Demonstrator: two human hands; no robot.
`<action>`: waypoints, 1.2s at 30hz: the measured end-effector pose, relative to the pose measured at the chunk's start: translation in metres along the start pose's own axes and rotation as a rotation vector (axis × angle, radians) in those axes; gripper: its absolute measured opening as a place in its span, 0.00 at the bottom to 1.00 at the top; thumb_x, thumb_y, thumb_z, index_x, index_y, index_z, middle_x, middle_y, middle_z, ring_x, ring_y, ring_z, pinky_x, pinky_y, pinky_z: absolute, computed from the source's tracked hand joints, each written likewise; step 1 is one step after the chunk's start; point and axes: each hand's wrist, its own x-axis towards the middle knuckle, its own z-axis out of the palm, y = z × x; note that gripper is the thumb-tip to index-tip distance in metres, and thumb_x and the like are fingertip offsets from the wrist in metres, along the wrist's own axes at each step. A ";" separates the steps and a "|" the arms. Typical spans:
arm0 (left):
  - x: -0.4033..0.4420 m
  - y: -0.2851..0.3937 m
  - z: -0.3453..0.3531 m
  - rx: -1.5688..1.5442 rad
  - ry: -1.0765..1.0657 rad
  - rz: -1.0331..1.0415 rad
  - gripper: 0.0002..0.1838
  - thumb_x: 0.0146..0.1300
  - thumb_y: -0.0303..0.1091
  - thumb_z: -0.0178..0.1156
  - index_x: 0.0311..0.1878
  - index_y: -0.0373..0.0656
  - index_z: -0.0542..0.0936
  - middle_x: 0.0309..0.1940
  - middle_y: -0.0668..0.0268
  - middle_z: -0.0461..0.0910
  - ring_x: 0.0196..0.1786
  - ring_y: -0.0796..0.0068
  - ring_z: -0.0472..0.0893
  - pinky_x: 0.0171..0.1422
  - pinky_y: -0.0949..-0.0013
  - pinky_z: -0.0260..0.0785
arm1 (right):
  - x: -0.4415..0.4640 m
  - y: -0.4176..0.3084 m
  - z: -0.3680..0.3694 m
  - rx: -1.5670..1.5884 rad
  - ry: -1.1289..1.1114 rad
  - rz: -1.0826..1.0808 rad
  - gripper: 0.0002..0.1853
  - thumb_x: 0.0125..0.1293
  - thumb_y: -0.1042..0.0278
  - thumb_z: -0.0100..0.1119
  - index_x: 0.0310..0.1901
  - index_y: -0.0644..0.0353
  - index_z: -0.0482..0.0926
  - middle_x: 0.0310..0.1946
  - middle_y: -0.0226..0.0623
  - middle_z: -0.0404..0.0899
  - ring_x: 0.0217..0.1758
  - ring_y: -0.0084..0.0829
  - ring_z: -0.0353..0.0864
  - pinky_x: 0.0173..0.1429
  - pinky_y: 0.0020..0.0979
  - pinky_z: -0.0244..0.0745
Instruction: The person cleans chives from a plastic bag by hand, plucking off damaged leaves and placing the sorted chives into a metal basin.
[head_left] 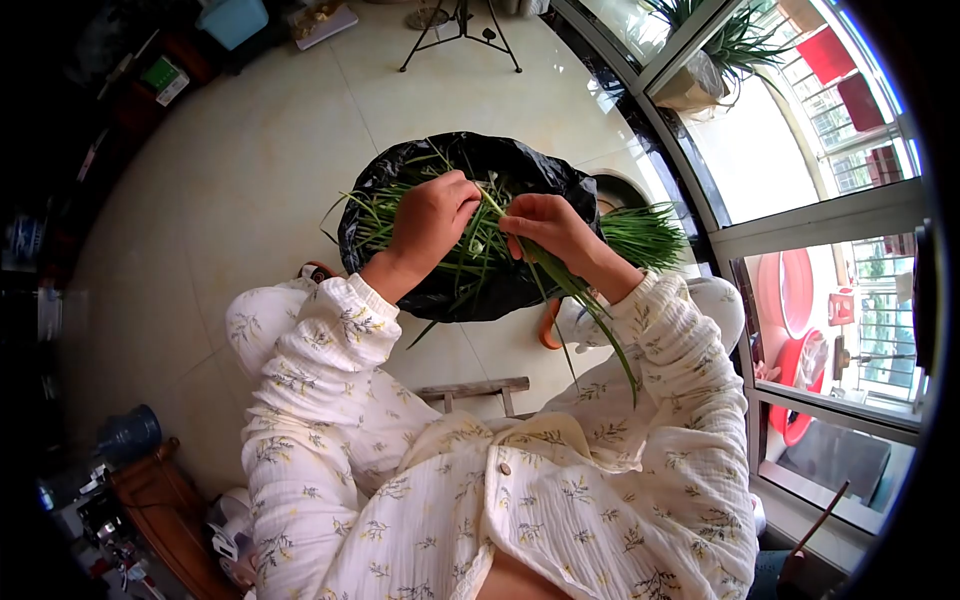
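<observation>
A small bunch of long green chives (575, 290) runs between my hands over an open black plastic bag (545, 168). My right hand (555, 228) is closed around the bunch, and the leaves trail down toward my right knee. At the pale stem end, my left hand (432, 218) pinches with thumb and fingers; the exact tips are partly hidden. Inside the bag lie many loose chives (375, 222), some sticking out over its left side. To the bag's right, another bundle of chives (645, 238) rests on a dark round basin (622, 190).
A low wooden stool (472, 388) stands between my legs. Tripod feet (460, 38) rest on the tiled floor (270, 140) ahead. Glass sliding doors (820, 215) line the right side. A wooden cabinet (165, 510) is at lower left.
</observation>
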 end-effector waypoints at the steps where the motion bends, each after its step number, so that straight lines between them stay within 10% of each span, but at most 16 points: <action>1: 0.000 -0.002 0.002 0.009 0.005 0.016 0.03 0.53 0.25 0.62 0.30 0.38 0.77 0.26 0.61 0.75 0.27 0.59 0.76 0.30 0.64 0.68 | -0.003 -0.003 0.000 -0.001 -0.001 0.022 0.08 0.64 0.69 0.57 0.31 0.64 0.76 0.19 0.34 0.78 0.18 0.18 0.71 0.23 0.20 0.63; 18: -0.011 -0.059 0.021 0.284 -0.110 -0.114 0.04 0.51 0.25 0.62 0.32 0.42 0.80 0.30 0.62 0.77 0.33 0.56 0.78 0.36 0.60 0.71 | -0.029 0.003 -0.013 0.083 -0.053 0.133 0.10 0.67 0.65 0.54 0.33 0.64 0.76 0.20 0.35 0.78 0.19 0.19 0.72 0.24 0.20 0.65; 21: -0.011 -0.040 0.023 0.139 -0.040 -0.058 0.07 0.52 0.27 0.64 0.36 0.40 0.82 0.31 0.64 0.79 0.32 0.66 0.80 0.36 0.66 0.73 | -0.029 0.004 -0.011 0.158 -0.039 0.096 0.12 0.69 0.63 0.52 0.35 0.64 0.75 0.22 0.35 0.79 0.22 0.19 0.74 0.27 0.20 0.68; 28: -0.012 0.001 0.015 -1.091 -0.241 -0.646 0.08 0.61 0.32 0.63 0.41 0.39 0.83 0.30 0.72 0.80 0.30 0.84 0.75 0.37 0.80 0.68 | -0.021 0.000 0.009 0.193 -0.053 0.018 0.14 0.72 0.61 0.47 0.40 0.64 0.74 0.28 0.36 0.80 0.30 0.21 0.80 0.35 0.20 0.75; 36: -0.013 -0.004 0.013 -1.148 -0.190 -0.769 0.07 0.62 0.33 0.62 0.38 0.40 0.83 0.28 0.73 0.80 0.30 0.85 0.74 0.37 0.80 0.68 | -0.012 -0.001 0.021 0.112 -0.062 -0.048 0.15 0.73 0.61 0.47 0.40 0.68 0.73 0.28 0.35 0.79 0.33 0.24 0.82 0.37 0.23 0.78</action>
